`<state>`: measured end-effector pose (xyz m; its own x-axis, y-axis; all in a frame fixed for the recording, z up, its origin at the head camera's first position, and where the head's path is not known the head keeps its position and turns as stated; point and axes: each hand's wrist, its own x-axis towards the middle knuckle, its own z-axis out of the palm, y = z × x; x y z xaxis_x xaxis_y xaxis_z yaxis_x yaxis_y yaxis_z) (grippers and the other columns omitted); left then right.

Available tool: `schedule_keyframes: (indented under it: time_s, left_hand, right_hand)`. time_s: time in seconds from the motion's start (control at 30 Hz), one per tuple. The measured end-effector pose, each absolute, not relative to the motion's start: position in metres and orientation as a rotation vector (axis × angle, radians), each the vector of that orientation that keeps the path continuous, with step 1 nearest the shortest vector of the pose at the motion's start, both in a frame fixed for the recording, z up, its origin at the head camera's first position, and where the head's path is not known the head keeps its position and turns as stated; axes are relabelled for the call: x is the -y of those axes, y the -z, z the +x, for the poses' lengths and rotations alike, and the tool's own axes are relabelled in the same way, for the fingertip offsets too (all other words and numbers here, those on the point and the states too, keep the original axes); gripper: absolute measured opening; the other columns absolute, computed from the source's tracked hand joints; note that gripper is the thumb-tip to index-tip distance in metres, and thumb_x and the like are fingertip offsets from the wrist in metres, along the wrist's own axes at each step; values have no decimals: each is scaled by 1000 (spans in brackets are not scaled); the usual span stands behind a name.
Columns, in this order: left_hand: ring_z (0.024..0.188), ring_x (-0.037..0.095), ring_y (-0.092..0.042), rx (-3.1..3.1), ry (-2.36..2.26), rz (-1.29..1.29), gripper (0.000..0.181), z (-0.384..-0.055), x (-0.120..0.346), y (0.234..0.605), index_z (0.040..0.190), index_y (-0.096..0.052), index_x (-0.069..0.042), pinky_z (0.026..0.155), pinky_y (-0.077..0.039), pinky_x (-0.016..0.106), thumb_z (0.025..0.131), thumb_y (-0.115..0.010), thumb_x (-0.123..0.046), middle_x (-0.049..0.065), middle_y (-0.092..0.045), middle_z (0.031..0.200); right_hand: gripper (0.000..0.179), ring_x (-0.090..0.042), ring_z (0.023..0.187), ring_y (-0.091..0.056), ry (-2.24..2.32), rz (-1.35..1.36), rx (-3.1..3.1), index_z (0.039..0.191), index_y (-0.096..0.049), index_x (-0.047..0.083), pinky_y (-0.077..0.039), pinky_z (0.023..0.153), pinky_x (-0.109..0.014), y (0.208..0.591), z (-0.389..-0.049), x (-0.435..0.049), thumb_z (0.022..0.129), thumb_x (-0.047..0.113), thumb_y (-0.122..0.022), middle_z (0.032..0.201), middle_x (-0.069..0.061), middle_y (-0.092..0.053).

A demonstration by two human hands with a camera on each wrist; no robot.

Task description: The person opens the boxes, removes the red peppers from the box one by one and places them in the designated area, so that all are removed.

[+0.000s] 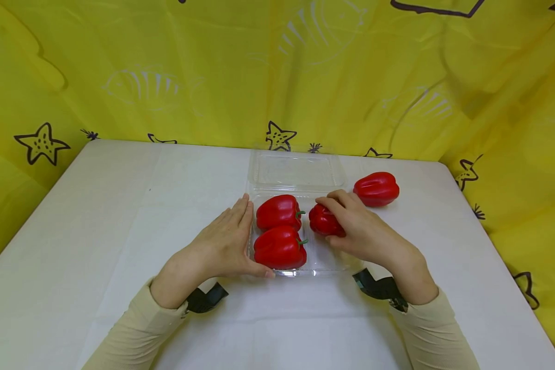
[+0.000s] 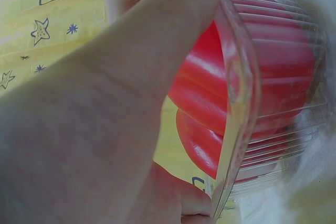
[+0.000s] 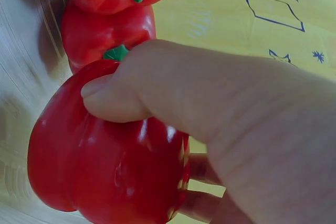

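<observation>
My right hand (image 1: 367, 226) grips a red bell pepper (image 1: 322, 220), thumb on one side and fingers on the other, over the right half of a clear plastic clamshell box (image 1: 321, 264). In the right wrist view the thumb presses on the held pepper's (image 3: 105, 166) side. Two more red bell peppers (image 1: 279, 211) with green stems lie in the box's left half, one behind the other. My left hand (image 1: 224, 241) lies against the box's left side with straight fingers, its thumb at the front rim. Through the ribbed box wall (image 2: 283, 66), peppers show in the left wrist view.
Another red bell pepper (image 1: 376, 189) lies on the white tablecloth (image 1: 106, 231) behind the right hand, outside the box. The clamshell's lid (image 1: 298, 169) is folded back toward the yellow patterned curtain (image 1: 213, 67). Dark straps (image 1: 376, 285) hang at both wrists.
</observation>
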<state>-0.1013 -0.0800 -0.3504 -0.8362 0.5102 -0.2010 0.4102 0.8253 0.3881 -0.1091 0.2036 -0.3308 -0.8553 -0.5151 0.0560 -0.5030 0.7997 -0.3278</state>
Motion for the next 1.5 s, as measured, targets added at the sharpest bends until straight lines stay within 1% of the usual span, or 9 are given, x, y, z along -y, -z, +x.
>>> schedule_keyframes:
  time_s: [0.4,0.7,0.97,1.17,1.33,1.5]
  left_hand:
    - [155,34,-9,-2698,-485,669,134,-102,79,350,157,-11,4,125,-19,50,66,-79,-68,18,-4,167]
    - [155,36,-10,-2702,-483,694,133,-103,79,350,156,-13,5,124,-20,51,66,-79,-67,19,-6,167]
    - [155,36,-11,-2712,-481,704,133,-103,79,351,156,-13,5,124,-21,50,66,-79,-68,20,-7,166]
    - [155,36,-11,-2705,-487,692,132,-103,79,350,156,-13,5,124,-21,51,67,-79,-67,20,-7,166]
    - [154,36,-11,-2700,-493,687,132,-102,80,350,156,-14,5,124,-21,51,67,-79,-66,20,-8,166]
    - [155,35,-10,-2695,-500,680,132,-101,80,350,156,-13,5,124,-20,51,67,-79,-67,19,-6,167]
  right_hand:
    - [65,-31,125,-48,564,-834,-2991,138,-52,3,-58,91,-47,324,-110,-209,79,9,-79,133,-13,-53]
    - [71,-32,127,-46,581,-769,-3012,141,-49,5,-59,87,-52,316,-107,-215,78,7,-80,136,-14,-50]
    - [71,-35,126,-45,542,-765,-3111,142,-48,4,-58,85,-57,310,-105,-222,79,8,-80,136,-16,-48]
    - [71,-37,124,-46,571,-794,-3175,141,-48,4,-58,84,-58,306,-105,-228,77,3,-79,135,-18,-48]
    - [73,-38,124,-44,575,-822,-3223,140,-49,2,-57,83,-59,302,-107,-235,75,0,-81,135,-19,-48]
    - [73,-40,125,-42,568,-789,-3269,139,-49,1,-56,84,-61,297,-109,-245,74,0,-81,135,-20,-47]
